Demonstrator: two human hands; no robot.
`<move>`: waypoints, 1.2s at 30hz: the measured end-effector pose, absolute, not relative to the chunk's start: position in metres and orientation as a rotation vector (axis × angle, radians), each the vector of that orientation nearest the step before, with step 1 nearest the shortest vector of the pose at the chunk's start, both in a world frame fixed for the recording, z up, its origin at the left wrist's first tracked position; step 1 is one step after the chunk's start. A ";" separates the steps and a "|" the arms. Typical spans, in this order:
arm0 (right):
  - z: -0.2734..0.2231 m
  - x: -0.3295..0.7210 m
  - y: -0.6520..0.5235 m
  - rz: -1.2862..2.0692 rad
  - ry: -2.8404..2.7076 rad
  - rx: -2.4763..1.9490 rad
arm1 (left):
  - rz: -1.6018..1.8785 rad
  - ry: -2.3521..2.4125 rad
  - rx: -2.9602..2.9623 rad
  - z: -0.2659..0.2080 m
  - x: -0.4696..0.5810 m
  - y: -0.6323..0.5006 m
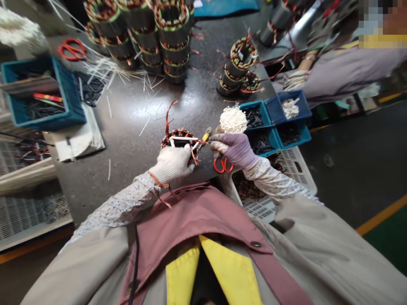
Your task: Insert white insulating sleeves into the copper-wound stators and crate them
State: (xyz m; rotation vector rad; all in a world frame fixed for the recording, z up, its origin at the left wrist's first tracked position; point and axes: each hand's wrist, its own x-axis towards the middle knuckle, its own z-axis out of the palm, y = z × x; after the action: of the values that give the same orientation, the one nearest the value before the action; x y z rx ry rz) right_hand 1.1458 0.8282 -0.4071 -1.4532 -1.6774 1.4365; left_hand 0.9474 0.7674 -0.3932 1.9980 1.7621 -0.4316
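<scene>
A motor stator [165, 140] with copper windings sits on the dark table near its front edge. My left hand [174, 163], in a white knitted glove, is closed on the stator's near side, its thumb by a white sleeve tube [184, 138]. My right hand [235, 148], in a purple glove, pinches the end of a copper lead wire [202, 142] at the stator's right. Just beyond those fingertips is a yellow-handled tool [207, 134], partly hidden. Red-handled scissors [223, 165] lie below my right hand. A bundle of white tubes [233, 120] stands behind it.
Stacked stators [173, 42] stand at the back, with a smaller group [237, 63] to the right. Blue bins [259, 110] sit at the right edge, a larger blue bin [74, 97] at left. Loose white tubes [144, 126] litter the table. A co-worker's gloved hand [321, 34] is at upper right.
</scene>
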 end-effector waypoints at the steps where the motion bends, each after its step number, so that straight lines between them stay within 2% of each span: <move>1: -0.407 1.149 0.828 1.459 -1.649 -1.449 | -0.430 1.762 1.996 -0.393 0.947 0.767; 8: -0.414 1.154 0.827 1.499 -1.649 -1.397 | -0.434 1.744 1.985 -0.391 0.948 0.768; 18: -0.437 1.137 0.821 1.208 -1.961 -1.233 | -0.504 1.735 1.975 -0.390 0.947 0.769; 23: -0.432 1.104 0.812 1.050 -2.141 -1.309 | -0.658 1.725 2.022 -0.383 0.943 0.770; 27: -0.441 1.083 0.819 1.235 -2.144 -1.186 | -0.706 1.718 2.151 -0.384 0.931 0.770; 30: -0.465 1.130 0.831 1.433 -1.911 -1.070 | -0.594 1.709 2.295 -0.390 0.919 0.768; 32: -0.484 1.192 0.842 1.336 -1.771 -1.386 | -0.600 1.715 2.316 -0.391 0.914 0.766; 36: -0.515 1.312 0.887 0.895 -1.899 -2.440 | -0.706 1.754 2.244 -0.389 0.913 0.764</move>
State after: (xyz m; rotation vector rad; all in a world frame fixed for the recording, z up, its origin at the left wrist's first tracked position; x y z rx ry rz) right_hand 1.3122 0.8874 -0.5147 -2.4402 -1.8985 0.8948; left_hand 0.9135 0.7635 -0.3894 2.2443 1.7539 -0.7056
